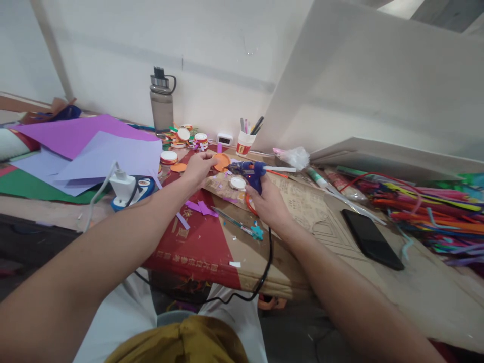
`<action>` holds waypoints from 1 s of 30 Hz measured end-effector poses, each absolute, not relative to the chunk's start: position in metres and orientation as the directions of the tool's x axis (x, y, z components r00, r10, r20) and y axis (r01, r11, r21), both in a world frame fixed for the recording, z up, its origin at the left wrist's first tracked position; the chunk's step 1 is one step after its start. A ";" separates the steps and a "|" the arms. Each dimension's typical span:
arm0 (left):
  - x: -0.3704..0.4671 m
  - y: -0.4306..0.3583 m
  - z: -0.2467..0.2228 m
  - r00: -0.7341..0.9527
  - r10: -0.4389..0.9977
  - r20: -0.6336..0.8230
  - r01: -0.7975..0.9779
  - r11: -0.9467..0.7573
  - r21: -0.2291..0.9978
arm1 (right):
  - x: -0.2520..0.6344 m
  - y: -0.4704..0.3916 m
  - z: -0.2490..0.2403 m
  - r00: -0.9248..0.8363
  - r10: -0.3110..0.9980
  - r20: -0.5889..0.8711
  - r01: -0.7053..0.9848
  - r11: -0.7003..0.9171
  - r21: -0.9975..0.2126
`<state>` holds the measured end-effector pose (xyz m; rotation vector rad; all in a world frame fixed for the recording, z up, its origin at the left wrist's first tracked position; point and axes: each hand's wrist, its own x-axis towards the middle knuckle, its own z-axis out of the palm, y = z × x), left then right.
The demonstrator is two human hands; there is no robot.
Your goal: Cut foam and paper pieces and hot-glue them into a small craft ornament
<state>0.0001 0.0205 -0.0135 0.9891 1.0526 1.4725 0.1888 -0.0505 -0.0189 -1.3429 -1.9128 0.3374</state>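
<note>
My left hand (pixel 199 169) pinches the edge of an orange disc (pixel 222 162) above the cardboard-covered table. Wrapped round the handle of a blue glue gun (pixel 252 173) is my right hand (pixel 269 201). The gun's nozzle points left and meets the right side of the disc; whether they touch is too small to tell. A white glue stick (pixel 280 169) sticks out of the gun's back. Just below the nozzle lies a round white lid (pixel 238 183). Another orange piece (pixel 179 167) rests left of my left hand, near a white-topped round box (pixel 169 157).
Purple paper (pixel 91 133) and a power adapter (pixel 124 187) are at the left. A bottle (pixel 162 103) and a pen cup (pixel 245 142) stand at the back. A pen (pixel 236 222) lies in front; a phone (pixel 372 239) and pipe cleaners (pixel 434 212) are right. The gun's black cord (pixel 269 257) hangs over the front edge.
</note>
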 end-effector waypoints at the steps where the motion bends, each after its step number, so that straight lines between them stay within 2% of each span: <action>1: 0.000 0.021 -0.013 -0.139 0.989 0.051 -0.271 -0.088 0.959 | 0.189 -0.051 -0.019 -0.157 0.891 0.425 0.692 0.406 -0.597; 12: 0.002 0.020 -0.017 -0.125 0.990 0.061 -0.234 -0.089 0.968 | 0.188 -0.051 -0.019 -0.140 0.891 0.431 0.690 0.401 -0.603; 20: 0.001 0.019 -0.012 -0.144 0.988 0.054 -0.263 -0.091 0.961 | 0.185 -0.055 -0.018 -0.157 0.897 0.412 0.728 0.387 -0.565; 30: 0.001 0.019 -0.010 -0.149 0.988 0.026 -0.298 -0.070 0.952 | 0.185 -0.056 -0.016 -0.157 0.902 0.402 0.718 0.384 -0.581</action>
